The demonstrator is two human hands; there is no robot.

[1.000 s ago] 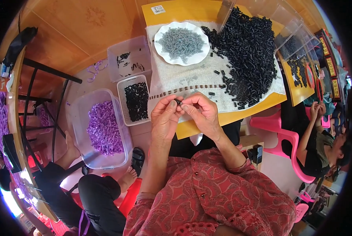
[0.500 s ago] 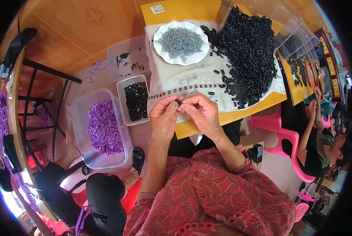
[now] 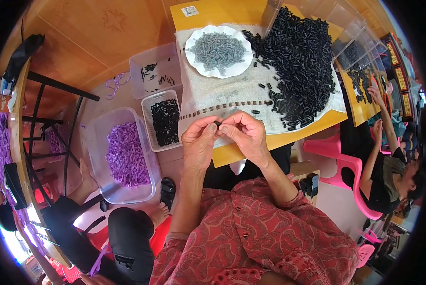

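My left hand [image 3: 198,143] and my right hand [image 3: 246,138] meet above the table's near edge, fingertips pinched together. Between them is a small black piece [image 3: 217,123], mostly hidden by thumbs and fingers. Just beyond, a white cloth [image 3: 203,95] covers part of the yellow table [image 3: 289,132]. A large pile of short black cylindrical pieces [image 3: 301,66] lies on its right side. At the far left of the cloth stands a white wavy-rimmed plate [image 3: 190,57] heaped with small translucent grey pieces [image 3: 219,51].
Left of the table are a white basket [image 3: 149,121] of black pieces, a clear box [image 3: 136,78] with a few black bits, and a clear bin [image 3: 96,156] of purple strips [image 3: 126,154]. Other people sit at both sides; a pink chair [image 3: 348,166] stands right.
My hands stay nearly in place, with the black piece now more covered by my fingers. At the right, another person's hand has reached farther over the table.
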